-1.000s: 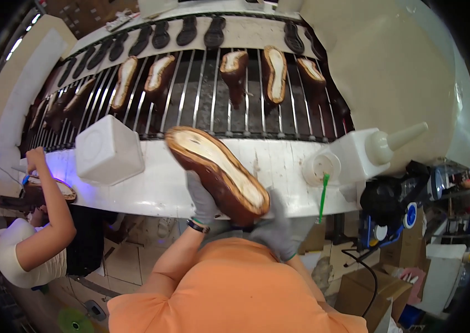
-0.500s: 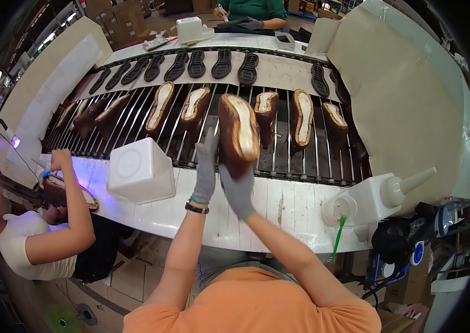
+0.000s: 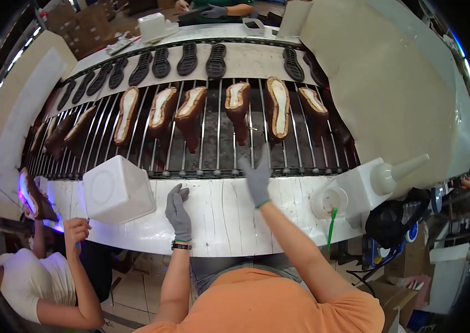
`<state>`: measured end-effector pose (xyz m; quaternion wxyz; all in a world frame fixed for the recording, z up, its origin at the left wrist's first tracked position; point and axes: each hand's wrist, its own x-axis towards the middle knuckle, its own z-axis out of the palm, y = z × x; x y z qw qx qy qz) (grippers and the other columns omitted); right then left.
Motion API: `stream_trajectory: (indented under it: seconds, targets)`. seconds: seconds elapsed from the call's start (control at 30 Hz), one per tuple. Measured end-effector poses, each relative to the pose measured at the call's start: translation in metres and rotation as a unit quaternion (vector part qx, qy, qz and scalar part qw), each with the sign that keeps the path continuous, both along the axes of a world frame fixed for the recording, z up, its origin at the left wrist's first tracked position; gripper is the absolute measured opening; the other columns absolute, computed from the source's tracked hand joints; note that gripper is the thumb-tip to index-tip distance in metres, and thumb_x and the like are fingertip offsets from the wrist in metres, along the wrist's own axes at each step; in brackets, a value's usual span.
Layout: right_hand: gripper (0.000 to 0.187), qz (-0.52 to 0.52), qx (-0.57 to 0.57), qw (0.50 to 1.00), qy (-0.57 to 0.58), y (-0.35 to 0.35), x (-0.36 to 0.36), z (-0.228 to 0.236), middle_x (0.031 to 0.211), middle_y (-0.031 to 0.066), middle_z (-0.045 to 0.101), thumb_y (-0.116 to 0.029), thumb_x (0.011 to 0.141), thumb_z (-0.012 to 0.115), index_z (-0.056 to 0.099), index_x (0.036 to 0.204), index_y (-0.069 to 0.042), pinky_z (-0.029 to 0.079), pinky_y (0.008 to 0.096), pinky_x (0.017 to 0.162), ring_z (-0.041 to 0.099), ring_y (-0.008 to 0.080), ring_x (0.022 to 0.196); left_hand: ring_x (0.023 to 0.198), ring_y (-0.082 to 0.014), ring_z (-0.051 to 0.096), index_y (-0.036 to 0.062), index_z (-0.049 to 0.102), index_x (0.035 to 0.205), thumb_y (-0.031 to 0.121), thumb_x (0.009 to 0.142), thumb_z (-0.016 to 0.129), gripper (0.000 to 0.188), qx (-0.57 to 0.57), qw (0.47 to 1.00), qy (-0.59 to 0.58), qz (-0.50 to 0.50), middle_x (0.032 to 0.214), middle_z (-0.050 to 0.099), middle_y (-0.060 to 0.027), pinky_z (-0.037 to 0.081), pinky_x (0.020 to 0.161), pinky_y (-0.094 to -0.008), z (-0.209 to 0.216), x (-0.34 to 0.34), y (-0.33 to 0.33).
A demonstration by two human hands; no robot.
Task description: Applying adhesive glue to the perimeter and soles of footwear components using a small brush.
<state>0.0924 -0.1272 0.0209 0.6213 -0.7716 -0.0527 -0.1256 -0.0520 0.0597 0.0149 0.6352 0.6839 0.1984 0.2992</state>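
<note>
My left hand (image 3: pixel 178 215), in a grey glove, is above the white tabletop (image 3: pixel 221 213) with its fingers loosely stretched and nothing in them. Further right and forward, my right hand (image 3: pixel 258 180) reaches to the near edge of the rod conveyor (image 3: pixel 213 150). Its grey glove is smeared by motion, but the fingers look apart and empty. Brown shoe uppers with pale undersides facing up lie along the rods. Closest ahead of my right hand are one shoe upper (image 3: pixel 238 108) and another shoe upper (image 3: pixel 278 111); a third shoe upper (image 3: pixel 191 105) lies further left.
Black soles (image 3: pixel 216 61) line the white strip beyond the conveyor. A white plastic container (image 3: pixel 118 188) stands left; a white bottle (image 3: pixel 368 180) and a cup (image 3: pixel 332 201) with a green-handled brush (image 3: pixel 332 227) are right. A co-worker (image 3: pixel 40 283) holds a shoe upper at far left.
The shoe upper I held between both hands now lies on the conveyor rods, released. My left hand has drawn back toward me, and my right hand has moved right. The view has shifted.
</note>
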Motion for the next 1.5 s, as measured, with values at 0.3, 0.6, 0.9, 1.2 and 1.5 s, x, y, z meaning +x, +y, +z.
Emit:
stream_trajectory:
  seconds: [0.3, 0.6, 0.9, 1.2, 1.5]
  targets:
    - [0.116, -0.144, -0.26, 0.953, 0.066, -0.054, 0.148, -0.028, 0.148, 0.0318, 0.034, -0.023, 0.07, 0.085, 0.009, 0.156, -0.003, 0.036, 0.0438, 0.111, 0.041, 0.0445, 0.134, 0.096, -0.0214, 0.067, -0.0045, 0.06, 0.123, 0.017, 0.103, 0.046, 0.032, 0.025, 0.999, 0.043, -0.005, 0.103, 0.069, -0.0161, 0.054, 0.089, -0.033, 0.007, 0.01, -0.007]
    - [0.099, -0.088, -0.358, 0.929, 0.038, -0.091, 0.185, 0.075, 0.107, 0.0214, 0.067, -0.038, 0.063, 0.079, 0.038, 0.148, -0.006, 0.051, 0.0455, 0.092, 0.066, 0.0404, 0.102, 0.099, -0.02, 0.067, -0.0055, 0.06, 0.122, 0.012, 0.101, 0.05, 0.029, 0.041, 0.999, 0.025, -0.019, 0.105, 0.069, -0.0153, 0.053, 0.09, -0.0312, 0.002, 0.009, -0.007]
    - [0.079, 0.177, -0.017, 0.984, -0.033, -0.175, -0.008, 0.166, 0.126, 0.0152, 0.062, -0.018, 0.075, 0.078, 0.044, 0.144, 0.001, 0.044, 0.0304, 0.1, 0.058, 0.0191, 0.117, 0.125, -0.0247, 0.053, 0.0032, 0.041, 0.143, 0.037, 0.095, 0.061, 0.062, -0.211, 0.925, -0.072, -0.307, 0.132, 0.055, -0.0162, 0.043, 0.106, -0.0424, 0.031, 0.019, -0.116]
    - [0.036, -0.334, -0.17, 0.927, 0.023, -0.232, -0.153, 0.045, 0.111, 0.009, 0.064, -0.006, 0.088, 0.069, 0.06, 0.122, 0.002, 0.047, 0.0301, 0.089, 0.059, 0.0171, 0.099, 0.108, -0.0191, 0.06, 0.0008, 0.054, 0.13, 0.002, 0.083, 0.075, 0.052, -0.027, 0.993, -0.027, -0.114, 0.127, 0.061, -0.0079, 0.047, 0.098, -0.0364, 0.036, -0.04, -0.141]
    - [0.023, -0.292, -0.039, 0.953, 0.073, -0.258, -0.166, 0.021, 0.084, 0.0018, 0.064, -0.005, 0.086, 0.071, 0.068, 0.107, 0.002, 0.045, 0.0237, 0.069, 0.053, 0.0089, 0.073, 0.133, -0.0301, 0.042, 0.0023, 0.044, 0.144, 0.028, 0.091, 0.069, 0.064, 0.321, 0.921, 0.059, -0.213, 0.148, 0.045, -0.0136, 0.028, 0.114, -0.0421, 0.012, -0.059, -0.124]
